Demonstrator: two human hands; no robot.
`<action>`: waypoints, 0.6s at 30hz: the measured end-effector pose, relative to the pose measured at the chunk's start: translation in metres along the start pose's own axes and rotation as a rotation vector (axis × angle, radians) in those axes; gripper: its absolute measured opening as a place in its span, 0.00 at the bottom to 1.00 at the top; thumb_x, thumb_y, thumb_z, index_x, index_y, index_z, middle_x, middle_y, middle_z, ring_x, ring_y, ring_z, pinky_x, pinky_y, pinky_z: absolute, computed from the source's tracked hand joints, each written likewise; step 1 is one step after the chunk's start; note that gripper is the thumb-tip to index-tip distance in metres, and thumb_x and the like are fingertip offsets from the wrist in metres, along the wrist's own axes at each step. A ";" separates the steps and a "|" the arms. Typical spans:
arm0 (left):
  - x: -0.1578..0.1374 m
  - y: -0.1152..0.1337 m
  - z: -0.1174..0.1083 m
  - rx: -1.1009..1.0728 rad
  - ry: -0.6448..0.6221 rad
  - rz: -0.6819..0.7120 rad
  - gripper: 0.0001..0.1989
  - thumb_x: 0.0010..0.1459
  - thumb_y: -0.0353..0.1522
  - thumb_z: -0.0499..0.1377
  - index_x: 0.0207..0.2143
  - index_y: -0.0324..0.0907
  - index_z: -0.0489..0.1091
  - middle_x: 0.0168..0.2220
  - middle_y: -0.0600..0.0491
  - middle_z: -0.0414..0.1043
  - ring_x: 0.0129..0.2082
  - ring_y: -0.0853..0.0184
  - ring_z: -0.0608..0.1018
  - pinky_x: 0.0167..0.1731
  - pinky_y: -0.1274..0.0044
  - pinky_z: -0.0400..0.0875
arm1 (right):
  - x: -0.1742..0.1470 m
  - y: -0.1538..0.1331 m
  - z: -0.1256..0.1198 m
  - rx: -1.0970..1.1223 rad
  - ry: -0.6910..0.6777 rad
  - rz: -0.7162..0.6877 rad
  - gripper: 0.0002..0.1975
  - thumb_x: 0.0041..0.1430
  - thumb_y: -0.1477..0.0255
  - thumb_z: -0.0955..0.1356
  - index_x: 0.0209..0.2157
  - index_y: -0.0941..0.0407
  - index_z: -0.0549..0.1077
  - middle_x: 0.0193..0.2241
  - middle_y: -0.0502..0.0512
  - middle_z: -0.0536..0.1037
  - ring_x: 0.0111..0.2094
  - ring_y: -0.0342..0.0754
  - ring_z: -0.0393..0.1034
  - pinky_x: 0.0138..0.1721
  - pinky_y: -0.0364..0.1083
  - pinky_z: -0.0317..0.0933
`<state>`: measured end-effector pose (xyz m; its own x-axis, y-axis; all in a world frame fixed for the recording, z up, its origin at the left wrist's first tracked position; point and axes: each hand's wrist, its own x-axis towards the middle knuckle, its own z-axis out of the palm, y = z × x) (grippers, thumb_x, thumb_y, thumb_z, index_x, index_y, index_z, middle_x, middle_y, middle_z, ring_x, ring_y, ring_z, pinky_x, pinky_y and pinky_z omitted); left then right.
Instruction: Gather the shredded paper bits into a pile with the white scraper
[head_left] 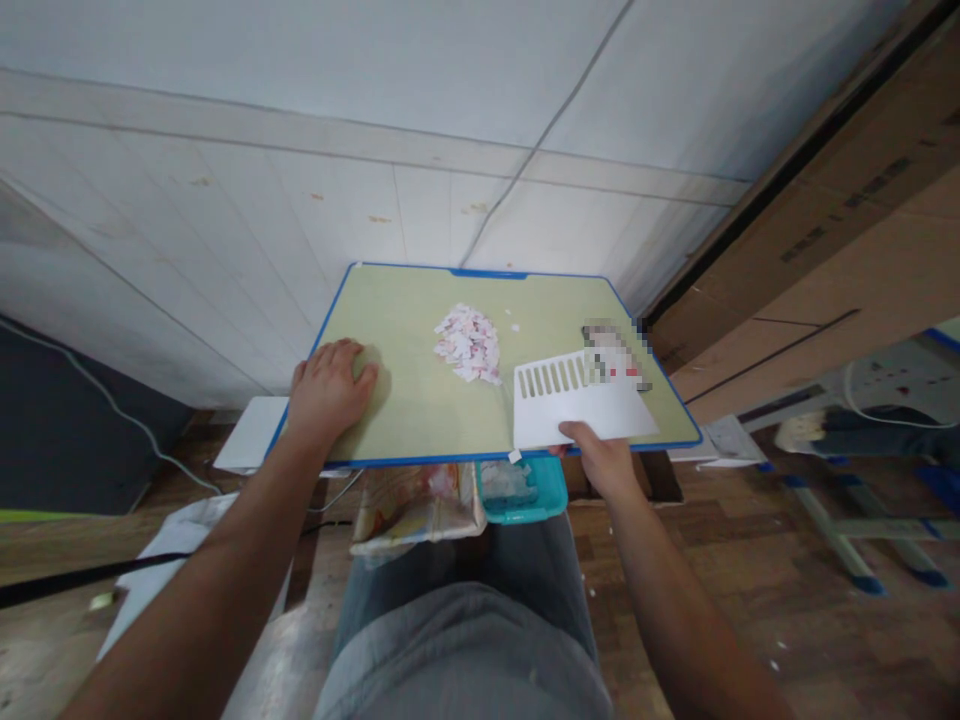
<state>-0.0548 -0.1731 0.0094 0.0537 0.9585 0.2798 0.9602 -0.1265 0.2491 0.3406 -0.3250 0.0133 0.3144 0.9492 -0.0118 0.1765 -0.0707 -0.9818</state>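
A thin white board with a row of slots (544, 425) lies over the right front part of a pale green tabletop (405, 400) with a blue rim. My right hand (604, 460) grips its front edge, thumb on top and fingers underneath. A pile of small pinkish-white paper scraps (469, 345) sits at the tabletop's middle, left of the board. My left hand (330, 395) rests palm down on the left edge, fingers extended and holding nothing. Beside and partly over the board's right end is a pixelated item (611, 345) that I cannot make out.
Below the front edge are a teal basket (555, 500) with translucent contents and a patterned bin (427, 530), both near my legs. Large cardboard boxes (817, 270) stand at right, a white wall (337, 200) behind. A small white piece (514, 456) sits at the front rim.
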 end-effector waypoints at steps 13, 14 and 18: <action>0.011 0.005 -0.001 -0.022 0.029 -0.027 0.27 0.75 0.42 0.57 0.67 0.41 0.81 0.71 0.36 0.82 0.73 0.41 0.79 0.75 0.51 0.73 | 0.017 0.001 0.012 0.071 0.100 -0.118 0.13 0.51 0.53 0.75 0.26 0.47 0.76 0.21 0.54 0.83 0.22 0.55 0.75 0.30 0.53 0.77; 0.011 0.008 -0.002 -0.017 0.032 -0.036 0.27 0.75 0.42 0.57 0.67 0.40 0.82 0.71 0.35 0.82 0.73 0.40 0.80 0.75 0.50 0.73 | 0.022 0.002 0.015 0.074 0.107 -0.128 0.14 0.51 0.52 0.75 0.28 0.47 0.76 0.22 0.55 0.84 0.23 0.55 0.76 0.31 0.54 0.77; 0.010 0.017 -0.007 0.015 0.029 -0.067 0.28 0.75 0.42 0.57 0.67 0.38 0.82 0.71 0.33 0.82 0.72 0.38 0.80 0.73 0.48 0.74 | 0.045 0.004 0.030 0.077 0.127 -0.154 0.20 0.53 0.46 0.74 0.31 0.47 0.74 0.25 0.59 0.86 0.25 0.56 0.78 0.31 0.54 0.77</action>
<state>-0.0403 -0.1677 0.0228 -0.0182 0.9570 0.2896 0.9654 -0.0586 0.2542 0.3277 -0.2730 0.0034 0.4052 0.9003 0.1589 0.1609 0.1009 -0.9818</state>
